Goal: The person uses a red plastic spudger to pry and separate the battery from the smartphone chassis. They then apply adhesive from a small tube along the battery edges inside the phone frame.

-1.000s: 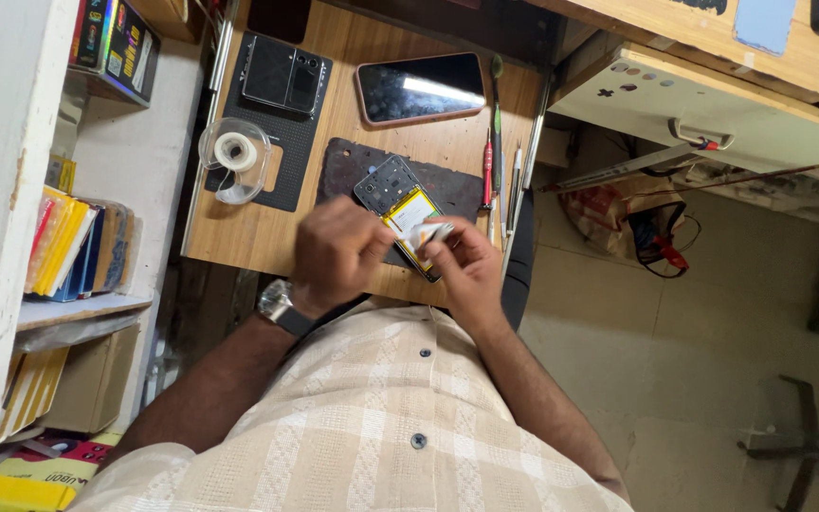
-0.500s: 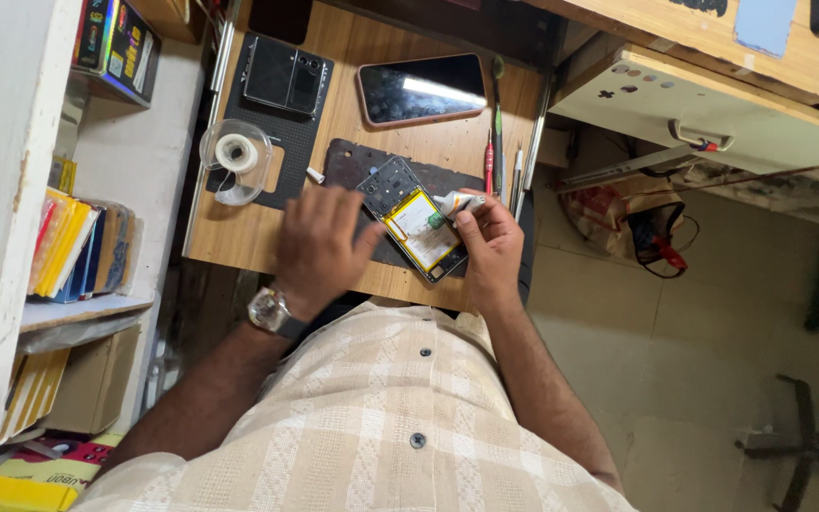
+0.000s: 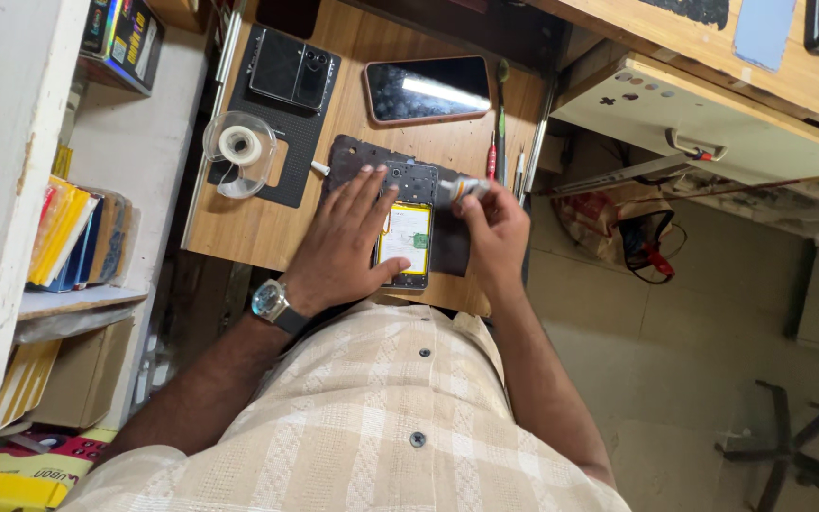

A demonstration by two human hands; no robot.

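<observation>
An opened phone [image 3: 408,232] with its back removed is laid on a dark work mat [image 3: 447,251] near the middle of the frame, on a small wooden table [image 3: 239,228]. A yellow and white battery is seen in the lower half of the phone, and dark circuit parts are seen in its upper half.

The left hand [image 3: 343,246] is pressed flat on the left side of the phone, with the fingers spread apart and stretched toward the upper part of the frame; the thumb is set along the phone's lower edge. A wristwatch [image 3: 269,301] is worn on that wrist.

The right hand [image 3: 495,232] is held just right of the phone, and its fingers are closed together around a small grey tube [image 3: 457,190], whose tip is pointed left over the phone's upper right corner. Whether the tip is touching the phone cannot be told.

Above the phone, a second phone [image 3: 427,90] with a pink rim is laid screen up. In the upper left, a folded dark device [image 3: 294,68] is set on a black mat, and a clear tape dispenser [image 3: 239,150] is placed just below it. Thin hand tools [image 3: 501,123] are lined up along the table's right edge.
</observation>
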